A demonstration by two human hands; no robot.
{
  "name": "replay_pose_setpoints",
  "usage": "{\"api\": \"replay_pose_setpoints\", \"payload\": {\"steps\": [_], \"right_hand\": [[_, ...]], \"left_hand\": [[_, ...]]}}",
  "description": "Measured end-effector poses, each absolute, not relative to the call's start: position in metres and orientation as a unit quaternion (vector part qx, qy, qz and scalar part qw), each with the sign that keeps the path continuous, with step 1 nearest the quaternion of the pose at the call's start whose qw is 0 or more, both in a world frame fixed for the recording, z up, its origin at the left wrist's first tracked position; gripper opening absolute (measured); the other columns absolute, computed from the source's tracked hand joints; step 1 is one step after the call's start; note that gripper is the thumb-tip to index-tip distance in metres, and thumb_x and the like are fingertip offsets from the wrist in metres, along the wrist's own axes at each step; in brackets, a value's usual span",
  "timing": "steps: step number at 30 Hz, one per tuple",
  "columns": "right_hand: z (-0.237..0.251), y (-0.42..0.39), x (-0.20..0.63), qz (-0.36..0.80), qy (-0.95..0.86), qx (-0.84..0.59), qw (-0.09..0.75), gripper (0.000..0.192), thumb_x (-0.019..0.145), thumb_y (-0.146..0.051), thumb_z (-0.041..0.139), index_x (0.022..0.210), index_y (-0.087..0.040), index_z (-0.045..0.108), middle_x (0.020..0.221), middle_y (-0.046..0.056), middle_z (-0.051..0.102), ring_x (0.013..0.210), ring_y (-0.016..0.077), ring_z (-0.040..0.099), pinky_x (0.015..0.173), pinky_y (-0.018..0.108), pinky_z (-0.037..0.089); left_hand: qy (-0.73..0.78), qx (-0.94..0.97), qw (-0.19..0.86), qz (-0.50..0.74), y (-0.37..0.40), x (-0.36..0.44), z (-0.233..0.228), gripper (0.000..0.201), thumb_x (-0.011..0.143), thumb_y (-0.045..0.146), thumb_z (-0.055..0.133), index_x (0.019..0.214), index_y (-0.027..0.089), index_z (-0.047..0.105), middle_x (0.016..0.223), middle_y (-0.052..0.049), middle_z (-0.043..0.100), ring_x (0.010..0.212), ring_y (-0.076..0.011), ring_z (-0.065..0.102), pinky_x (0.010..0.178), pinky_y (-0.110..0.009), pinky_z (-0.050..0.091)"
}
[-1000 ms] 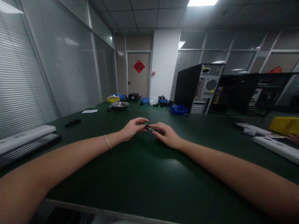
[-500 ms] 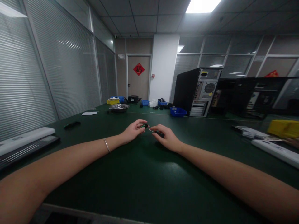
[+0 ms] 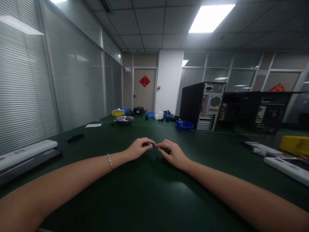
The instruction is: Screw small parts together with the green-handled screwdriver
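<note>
At frame centre, a small dark part [image 3: 153, 145] with a green tip is pinched between the left hand [image 3: 138, 150] and right hand [image 3: 173, 154], fingertips meeting. A second ago a thin shaft showed between the hands; the gap is now closed, which suggests two pieces pushed together. Both forearms are stretched forward, low over the green table [image 3: 149, 199]. A computer tower [image 3: 204, 105] stands at upper right.

Two bare hands, left [image 3: 137, 149] and right [image 3: 175, 154], meet over one small dark part [image 3: 152, 145] pinched at their fingers [image 3: 147, 142]. Beyond the fingers stand two open black computer towers [image 3: 204, 104], three blue plastic bins [image 3: 184, 125], one round metal bowl [image 3: 124, 119]; two yellow bins [image 3: 294, 144] flank them.
</note>
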State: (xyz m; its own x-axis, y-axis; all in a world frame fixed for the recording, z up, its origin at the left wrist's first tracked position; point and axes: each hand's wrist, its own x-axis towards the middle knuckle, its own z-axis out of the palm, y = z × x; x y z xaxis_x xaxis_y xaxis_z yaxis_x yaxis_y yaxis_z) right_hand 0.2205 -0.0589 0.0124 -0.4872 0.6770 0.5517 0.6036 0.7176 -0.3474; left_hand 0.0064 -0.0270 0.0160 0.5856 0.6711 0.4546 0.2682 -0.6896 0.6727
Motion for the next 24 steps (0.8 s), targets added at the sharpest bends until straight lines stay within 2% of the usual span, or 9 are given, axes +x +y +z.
{"api": "replay_pose_setpoints", "payload": {"steps": [11,24], "right_hand": [[0.038,-0.080,0.214,0.080,-0.866,-0.362,0.337,0.025,0.085,-0.023,0.052,0.107,-0.024,0.064,0.092,0.004,0.061,0.081,0.0170,0.058,0.071,0.029,0.045],[0.051,-0.095,0.212,0.080,-0.859,-0.346,0.368,0.026,0.085,-0.021,0.053,0.108,-0.024,0.063,0.093,0.005,0.062,0.084,0.0181,0.058,0.075,0.031,0.045]], "left_hand": [[0.287,0.854,0.248,0.357,-0.052,-0.002,0.043,0.026,0.082,0.026,0.053,0.103,0.021,0.067,0.105,-0.005,0.067,0.099,-0.0211,0.058,0.089,-0.030,0.040],[0.286,0.821,0.319,0.378,-0.053,0.001,0.044,0.029,0.080,0.030,0.056,0.104,0.019,0.066,0.103,-0.005,0.067,0.097,-0.0213,0.058,0.087,-0.032,0.041]]}}
